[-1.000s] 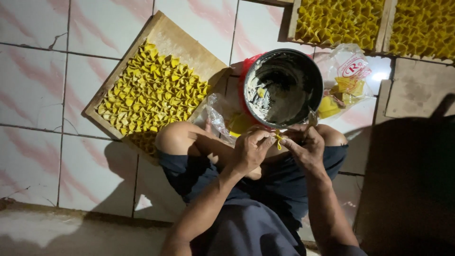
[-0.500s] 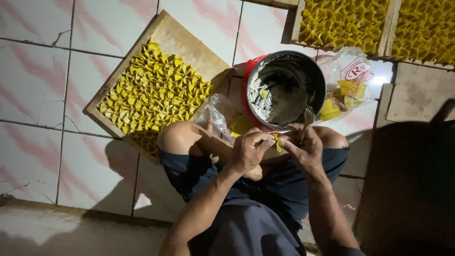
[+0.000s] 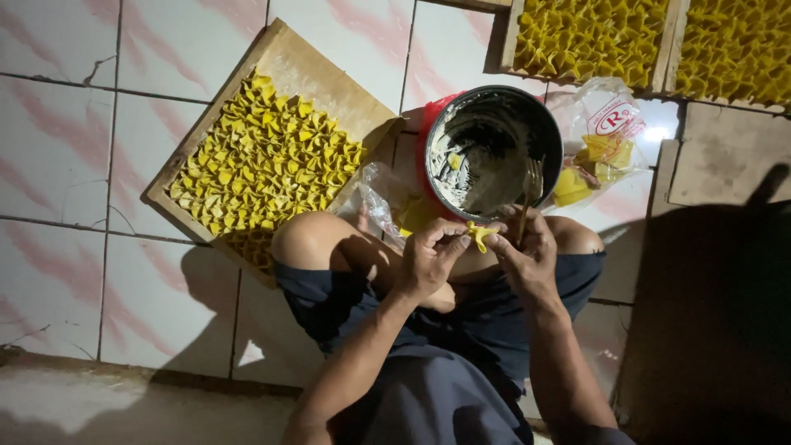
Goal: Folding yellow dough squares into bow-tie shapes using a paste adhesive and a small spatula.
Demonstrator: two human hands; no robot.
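White floor tiles point(image 3: 74, 148) with pink streaks fill the scene, lit from above, with a dark shadow lying over the right side. On them, to the left, a wooden tray point(image 3: 317, 74) sits turned at an angle, partly filled with rows of folded yellow wrappers point(image 3: 259, 169). Along the top edge stand two more trays point(image 3: 669, 49), both packed full with the same yellow pieces. The person sits on the floor in dark shorts point(image 3: 428, 330), bare knees up. Between the knees and the upper trays rests a round bowl point(image 3: 493, 148) with a red outer wall, its inside smeared with pale paste. To its right lies a clear plastic bag point(image 3: 606, 136) holding flat yellow sheets; another crumpled clear bag point(image 3: 379, 198) lies to the bowl's left, just beside the knee. Both hands meet just below the bowl's near rim. The left hand point(image 3: 428, 259) and right hand point(image 3: 527, 259) pinch one small yellow wrapper point(image 3: 479, 236) between their fingertips, held in the air over the lap. A fork point(image 3: 529, 194) stands tucked under the right hand's fingers, its tines up against the bowl's rim.
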